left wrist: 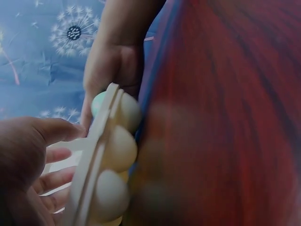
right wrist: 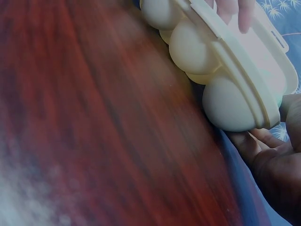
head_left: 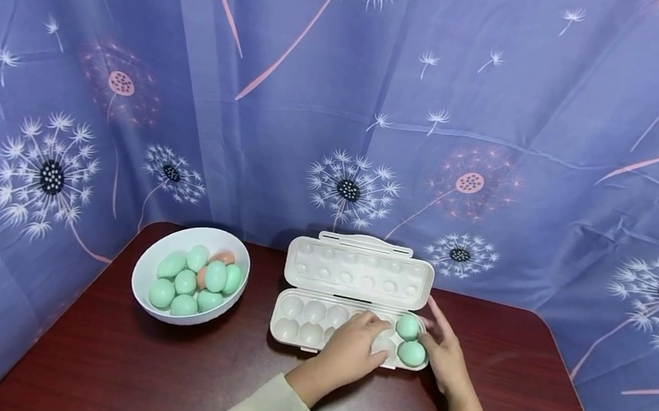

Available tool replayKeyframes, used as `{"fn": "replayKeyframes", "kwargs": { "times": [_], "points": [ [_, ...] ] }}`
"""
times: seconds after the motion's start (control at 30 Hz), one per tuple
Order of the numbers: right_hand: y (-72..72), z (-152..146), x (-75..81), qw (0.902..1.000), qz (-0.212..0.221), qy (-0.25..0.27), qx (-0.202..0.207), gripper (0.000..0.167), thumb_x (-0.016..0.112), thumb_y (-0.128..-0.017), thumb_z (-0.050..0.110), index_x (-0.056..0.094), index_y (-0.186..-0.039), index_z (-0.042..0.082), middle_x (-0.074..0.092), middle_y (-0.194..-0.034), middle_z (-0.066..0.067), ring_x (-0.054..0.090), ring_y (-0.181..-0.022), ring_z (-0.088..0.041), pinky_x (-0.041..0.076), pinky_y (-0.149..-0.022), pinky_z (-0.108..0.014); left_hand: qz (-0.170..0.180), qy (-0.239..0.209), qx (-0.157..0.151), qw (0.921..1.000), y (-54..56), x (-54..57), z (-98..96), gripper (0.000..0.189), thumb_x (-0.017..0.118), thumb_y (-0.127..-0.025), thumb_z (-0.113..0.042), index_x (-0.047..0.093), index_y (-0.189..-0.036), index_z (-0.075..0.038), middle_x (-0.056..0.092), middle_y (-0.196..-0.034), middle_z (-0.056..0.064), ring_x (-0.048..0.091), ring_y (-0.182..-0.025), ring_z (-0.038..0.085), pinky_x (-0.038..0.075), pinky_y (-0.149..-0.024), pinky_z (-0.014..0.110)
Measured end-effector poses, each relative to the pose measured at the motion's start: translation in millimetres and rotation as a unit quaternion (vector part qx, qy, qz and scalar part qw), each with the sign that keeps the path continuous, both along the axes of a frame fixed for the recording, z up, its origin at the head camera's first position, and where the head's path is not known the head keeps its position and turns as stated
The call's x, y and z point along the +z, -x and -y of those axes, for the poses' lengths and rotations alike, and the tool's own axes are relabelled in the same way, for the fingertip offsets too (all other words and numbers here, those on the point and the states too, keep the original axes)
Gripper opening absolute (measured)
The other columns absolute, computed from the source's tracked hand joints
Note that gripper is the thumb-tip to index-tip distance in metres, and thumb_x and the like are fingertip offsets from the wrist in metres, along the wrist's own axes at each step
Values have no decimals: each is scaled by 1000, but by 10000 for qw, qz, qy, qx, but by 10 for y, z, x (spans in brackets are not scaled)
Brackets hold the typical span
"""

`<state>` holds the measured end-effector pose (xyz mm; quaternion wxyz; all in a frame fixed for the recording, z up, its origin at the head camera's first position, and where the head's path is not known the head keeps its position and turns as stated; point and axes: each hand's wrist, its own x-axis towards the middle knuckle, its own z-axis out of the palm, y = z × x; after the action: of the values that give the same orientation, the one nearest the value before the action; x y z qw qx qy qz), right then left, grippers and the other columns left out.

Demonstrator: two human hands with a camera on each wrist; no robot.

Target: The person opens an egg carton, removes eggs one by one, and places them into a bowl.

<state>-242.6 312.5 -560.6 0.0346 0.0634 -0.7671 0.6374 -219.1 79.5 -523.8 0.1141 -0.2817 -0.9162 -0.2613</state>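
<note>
A white plastic egg box [head_left: 303, 350] stands on the table with its lid [head_left: 359, 278] raised against the curtain side. Two pale green eggs, a back one [head_left: 407, 327] and a front one [head_left: 411, 354], sit in its rightmost cups. My left hand [head_left: 350, 347] reaches over the middle cups, fingers loosely spread and holding no egg. In the left wrist view its thumb [left wrist: 61, 129] lies at the box's front rim. My right hand [head_left: 444, 361] grips the box's right end, its thumb beside the eggs and other fingers [right wrist: 242, 143] low against the end.
To the left, a white bowl [head_left: 140, 282] holds several pale green eggs [head_left: 186, 282] and a couple of orange ones [head_left: 224, 257]. The dark red wooden table [head_left: 103, 369] backs onto a blue curtain [head_left: 283, 180] printed with dandelions.
</note>
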Motion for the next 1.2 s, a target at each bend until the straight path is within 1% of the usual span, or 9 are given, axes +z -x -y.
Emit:
{"fn": "replayKeyframes", "kwargs": {
  "times": [0.2, 0.33, 0.4, 0.5, 0.57, 0.67, 0.77, 0.93, 1.2],
  "points": [
    [4, -18, -5, 10000, 6, -71, -4, 74, 50, -97, -9, 26, -161, 18, 69, -112, 14, 65, -99, -1, 55, -79, -20, -128, -180, -136, 9997, -7, -80, -116, 51, 78, -86, -32, 66, -133, -16, 65, -115, -2, 62, -105, 12, 53, -88, 22],
    [-8, -9, 12, 10000, -21, -62, -27, 72, 50, -97, -8, 27, -161, 17, 68, -112, 9, 64, -98, -2, 56, -78, -20, -133, -131, -104, 9998, -7, -84, -179, 50, 78, -86, -34, 66, -132, -16, 65, -115, -2, 62, -106, 12, 52, -89, 23],
    [-14, -7, 20, 10000, -29, -25, 0, 71, 50, -98, -7, 27, -161, 16, 68, -113, 8, 64, -98, -2, 56, -77, -21, -117, -71, -53, 9999, -13, -71, -218, 49, 78, -86, -35, 67, -130, -17, 65, -115, -2, 62, -105, 12, 52, -88, 23],
    [-11, -7, 21, 10000, -26, 15, 40, 71, 49, -98, -7, 27, -161, 16, 68, -113, 8, 65, -97, -2, 57, -75, -21, -67, -42, 40, 10000, -30, -52, -282, 47, 78, -86, -36, 68, -129, -19, 66, -113, -3, 63, -100, 10, 51, -75, 22],
    [-6, -9, 16, 10000, -14, 41, 47, 71, 48, -98, -8, 26, -161, 16, 68, -112, 9, 65, -96, -2, 57, -75, -21, -84, -72, 71, 9999, -44, -50, -323, 45, 77, -86, -35, 69, -127, -20, 66, -112, -4, 63, -98, 10, 49, -72, 20],
    [-2, -9, 10, 10000, 12, 36, 47, 73, 48, -97, -9, 26, -161, 18, 69, -112, 10, 66, -96, -2, 57, -76, -21, -74, -125, 70, 9999, -65, -68, -387, 44, 76, -86, -34, 70, -127, -20, 66, -112, -4, 63, -96, 10, 48, -70, 19],
    [-3, -4, 9, 10000, 22, 59, 76, 73, 47, -98, -9, 25, -162, 19, 69, -113, 11, 66, -97, -2, 58, -77, -21, -101, -141, 72, 9998, -81, -103, -450, 41, 76, -86, -33, 70, -125, -19, 66, -112, -3, 62, -94, 11, 50, -74, 18],
    [-4, 2, 7, 9999, 11, 75, 92, 73, 47, -98, -9, 25, -162, 18, 68, -114, 10, 66, -99, -2, 57, -78, -21, -32, -65, 302, 9995, -97, -147, -533, 38, 75, -87, -37, 71, -121, -21, 65, -111, -3, 61, -92, 10, 48, -69, 19],
    [-16, 1, 24, 9999, -20, 88, 74, 73, 47, -98, -9, 25, -162, 18, 68, -116, 5, 65, -99, -3, 57, -79, -20, 70, 102, 548, 9984, -77, -133, -632, 40, 75, -87, -42, 71, -122, -24, 66, -113, -4, 61, -89, 11, 46, -62, 20]
  ]
}}
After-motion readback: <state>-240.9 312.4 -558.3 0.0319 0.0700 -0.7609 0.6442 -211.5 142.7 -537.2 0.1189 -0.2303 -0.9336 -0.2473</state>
